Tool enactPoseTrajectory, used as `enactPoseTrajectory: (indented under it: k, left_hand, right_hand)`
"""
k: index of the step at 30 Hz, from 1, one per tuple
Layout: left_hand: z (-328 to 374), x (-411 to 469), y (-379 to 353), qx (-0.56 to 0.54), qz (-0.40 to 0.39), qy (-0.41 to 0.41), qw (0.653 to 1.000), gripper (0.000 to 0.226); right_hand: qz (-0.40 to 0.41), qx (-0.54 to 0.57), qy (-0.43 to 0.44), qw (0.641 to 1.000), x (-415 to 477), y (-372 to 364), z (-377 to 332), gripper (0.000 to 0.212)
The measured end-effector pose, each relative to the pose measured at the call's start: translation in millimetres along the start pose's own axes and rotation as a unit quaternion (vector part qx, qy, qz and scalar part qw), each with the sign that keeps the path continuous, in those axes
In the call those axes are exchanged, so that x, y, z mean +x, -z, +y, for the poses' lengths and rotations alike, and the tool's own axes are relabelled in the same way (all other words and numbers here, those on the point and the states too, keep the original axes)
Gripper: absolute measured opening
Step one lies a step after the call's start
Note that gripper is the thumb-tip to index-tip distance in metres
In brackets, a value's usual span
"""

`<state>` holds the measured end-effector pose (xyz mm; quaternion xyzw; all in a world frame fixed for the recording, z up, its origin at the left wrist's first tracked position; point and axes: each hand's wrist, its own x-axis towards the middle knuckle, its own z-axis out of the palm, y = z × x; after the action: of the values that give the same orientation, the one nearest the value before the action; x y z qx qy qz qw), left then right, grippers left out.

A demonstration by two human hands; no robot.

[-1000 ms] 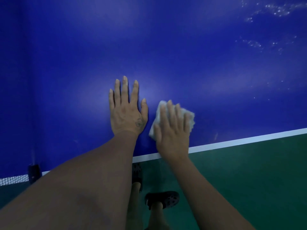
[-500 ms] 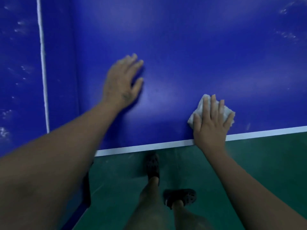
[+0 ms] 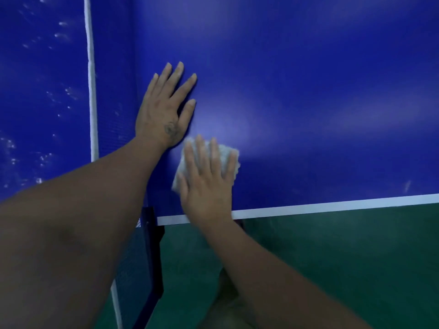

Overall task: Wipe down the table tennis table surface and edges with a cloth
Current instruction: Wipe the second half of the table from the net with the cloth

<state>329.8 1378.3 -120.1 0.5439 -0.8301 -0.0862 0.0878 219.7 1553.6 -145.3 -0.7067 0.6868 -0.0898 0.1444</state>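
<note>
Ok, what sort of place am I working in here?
Probably an indoor table tennis hall or sports room. There is a blue table with a white edge line, a net stretched across it at the left, and a green sports-style floor below.

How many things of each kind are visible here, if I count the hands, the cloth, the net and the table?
Hands: 2 (left hand, right hand)
White cloth: 1
Net: 1
Table tennis table: 1
Total: 5
</note>
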Motion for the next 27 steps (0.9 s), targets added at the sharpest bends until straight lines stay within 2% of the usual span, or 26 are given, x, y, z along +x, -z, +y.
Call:
enactPoseTrajectory:
  k: [4,6,8,10,12,13,15,17,20,24,27]
  left_hand:
    - [-0.7,0.7,2.2,-0.002,0.001,0.006,1.000,0.055]
    - [-1.1,0.4,2.2,-0.006,0.002,0.005,1.000,0.055]
    - [-1.5,-1.1,1.4,-0.011,0.004,0.005,1.000,0.055]
    - [-1.5,-1.8,0.0,-0.010,0.004,0.008,1.000,0.055]
    - [-0.5,-2.3,-0.9,-0.006,0.004,0.006,1.000,0.055]
    - [0.1,-3.1,-0.9,-0.006,0.004,0.005,1.000,0.055]
    - [1.1,-3.7,-0.6,-0.006,0.008,0.004,1.000,0.055]
    - [2.9,-4.2,0.9,-0.003,0.004,0.003,1.000,0.055]
    - [12.8,-4.2,1.1,0.015,-0.005,0.019,1.000,0.055]
    - [69.8,-7.2,-7.3,-0.009,0.033,0.053,0.998,0.050]
    - [139.0,-5.0,-21.3,-0.062,0.025,-0.002,0.998,0.047]
  right_hand:
    - [-0.056,-0.025,0.140,0.988,-80.5,4.6,36.9,0.065]
    - [-0.063,-0.051,0.162,0.983,-95.6,16.1,78.4,0.062]
    - [-0.048,-0.058,0.115,0.990,-91.4,29.0,116.7,0.061]
    - [-0.017,-0.071,0.006,0.997,-69.0,36.5,137.9,0.061]
    - [0.018,-0.072,-0.103,0.992,-40.1,38.6,131.7,0.063]
    - [0.028,-0.067,-0.128,0.989,-29.3,36.5,121.3,0.064]
    - [0.028,-0.056,-0.094,0.994,-21.1,27.7,96.5,0.065]
    - [0.006,-0.046,0.006,0.999,-36.4,18.9,79.3,0.066]
    - [-0.009,-0.035,0.096,0.995,-70.7,20.6,94.5,0.064]
    - [0.009,-0.068,0.053,0.996,-82.0,45.5,169.5,0.063]
    - [0.028,-0.093,-0.039,0.994,-83.4,71.1,240.4,0.062]
